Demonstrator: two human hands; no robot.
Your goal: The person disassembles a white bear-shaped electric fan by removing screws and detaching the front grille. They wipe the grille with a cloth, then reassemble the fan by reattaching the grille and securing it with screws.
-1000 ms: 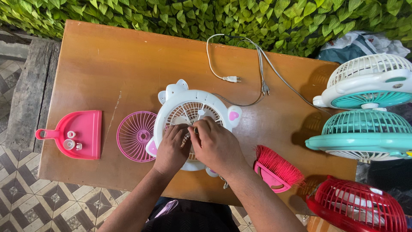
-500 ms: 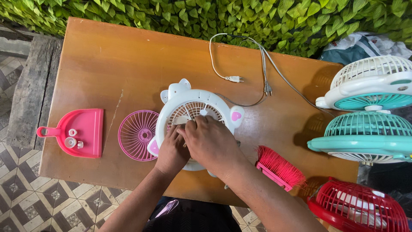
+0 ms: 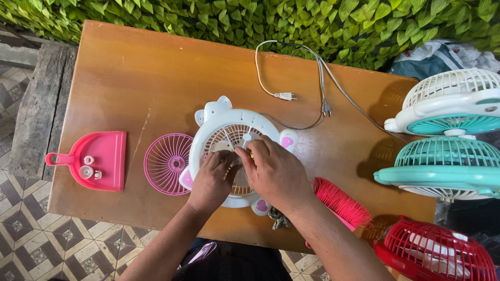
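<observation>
Head view: white fan housing (image 3: 237, 148) flat mid-table, pink grille (image 3: 167, 163) just left of it. Left hand (image 3: 212, 179) and right hand (image 3: 274, 174) pinching at its hub — held part hidden. Likely light, brittle plastic — best gripped by the rim.

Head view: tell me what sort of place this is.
Probably an outdoor bench for fixing or assembling small fans. A wooden table stands against a leafy hedge over patterned floor tiles. Both hands work on an opened white fan; three more fans wait at the right edge.
</observation>
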